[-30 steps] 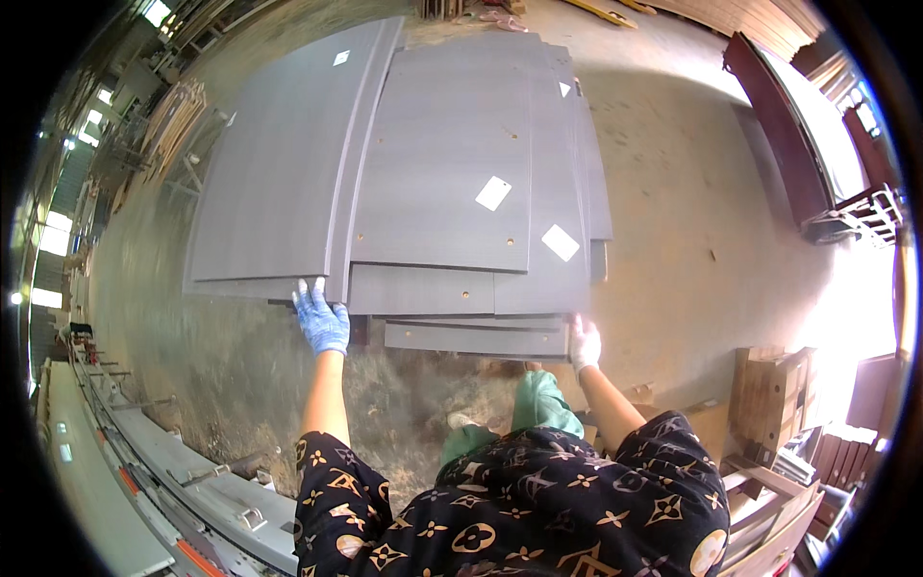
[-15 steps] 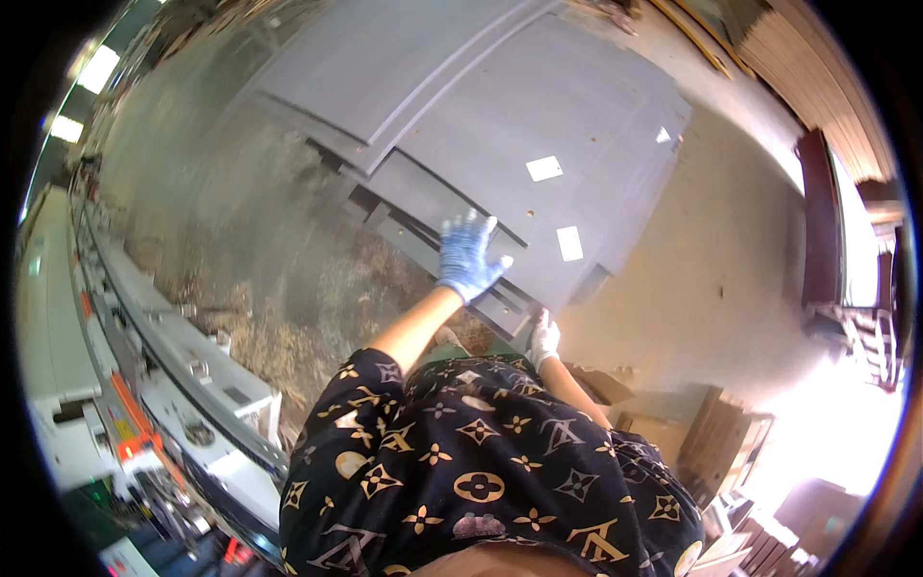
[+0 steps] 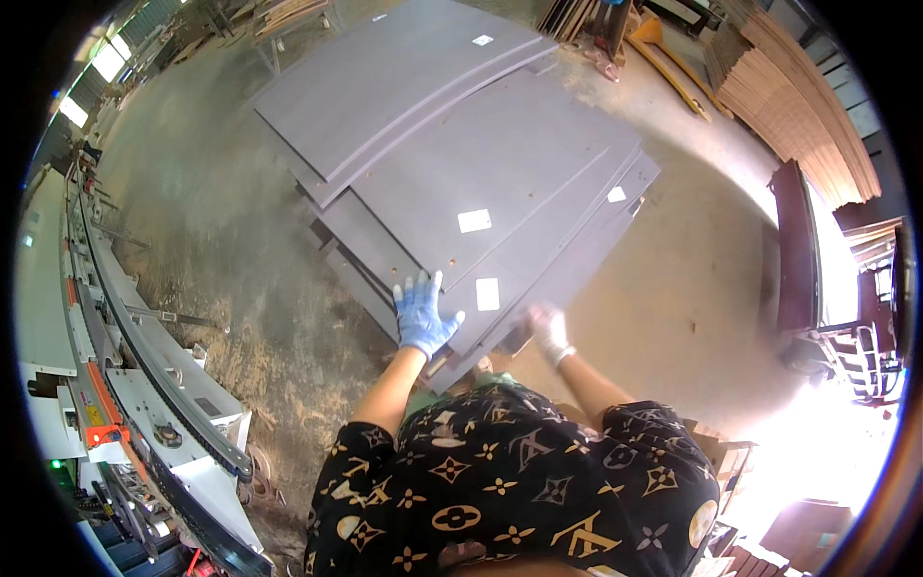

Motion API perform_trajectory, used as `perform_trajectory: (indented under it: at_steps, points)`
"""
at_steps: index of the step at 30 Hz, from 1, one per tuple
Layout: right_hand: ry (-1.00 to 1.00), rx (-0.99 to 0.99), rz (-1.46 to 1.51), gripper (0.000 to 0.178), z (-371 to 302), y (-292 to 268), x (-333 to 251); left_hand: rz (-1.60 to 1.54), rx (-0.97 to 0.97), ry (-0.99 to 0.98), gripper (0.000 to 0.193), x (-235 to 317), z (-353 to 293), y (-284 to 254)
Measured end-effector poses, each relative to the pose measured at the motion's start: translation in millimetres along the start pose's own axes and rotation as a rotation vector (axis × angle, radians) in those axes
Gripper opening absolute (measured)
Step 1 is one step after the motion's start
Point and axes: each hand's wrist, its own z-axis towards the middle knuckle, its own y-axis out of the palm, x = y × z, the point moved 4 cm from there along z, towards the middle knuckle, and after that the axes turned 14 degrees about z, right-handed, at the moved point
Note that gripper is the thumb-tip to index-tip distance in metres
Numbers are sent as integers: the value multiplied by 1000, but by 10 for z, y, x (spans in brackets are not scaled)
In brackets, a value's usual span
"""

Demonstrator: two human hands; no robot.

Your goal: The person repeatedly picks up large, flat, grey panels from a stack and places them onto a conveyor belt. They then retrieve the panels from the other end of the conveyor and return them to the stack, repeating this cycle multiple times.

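Observation:
My left hand (image 3: pixel 425 315), in a blue glove with pale fingertips, lies with fingers spread on the near left corner of a grey panel (image 3: pixel 486 183). This panel is part of an uneven stack of flat grey boards. White labels (image 3: pixel 474 221) are stuck on its surface, and small round holes show beside them. Beside the stack's near right edge is my right hand (image 3: pixel 550 332) in a white glove. Motion smears its fingers, and no panel shows in its grasp. A larger grey panel (image 3: pixel 404 87) lies on the far left side of the stack.
A long machine with a curved-looking rail (image 3: pixel 159 370) runs along the left. On the right are a dark red panel (image 3: pixel 794 250), a stack of brown sheets (image 3: pixel 803 115) and a yellow pallet truck (image 3: pixel 668 72). Wooden pieces stand at the lower right.
My view has shifted, so the stack sits lower and further left. My right hand has moved off the stack's near corner, out to the right. My left hand remains spread on the panels.

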Motion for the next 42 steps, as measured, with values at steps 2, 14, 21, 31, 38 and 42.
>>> perform_trajectory:
  at_steps: [2,14,21,31,38,42]
  points:
    - [-521,194,-551,14,715,-551,-635,0,-56,-16,87,101,-35,-29]
    - [-349,409,-946,72,2919,-875,-2192,-287,-198,-224,81,226,59,-54]
    - [-398,344,-908,59,2434,-1041,-1951,-666,-125,-437,75,-193,-84,175]
    - [-269,268,-27,42,72,-1237,-340,-818,-129,-656,71,-1541,-873,108]
    - [53,354,347,38,64,-1036,-288,-528,-247,-707,53,-1988,-343,535]
    - [30,268,400,38,281,-1187,-388,-690,-137,-794,49,-1751,-651,787]
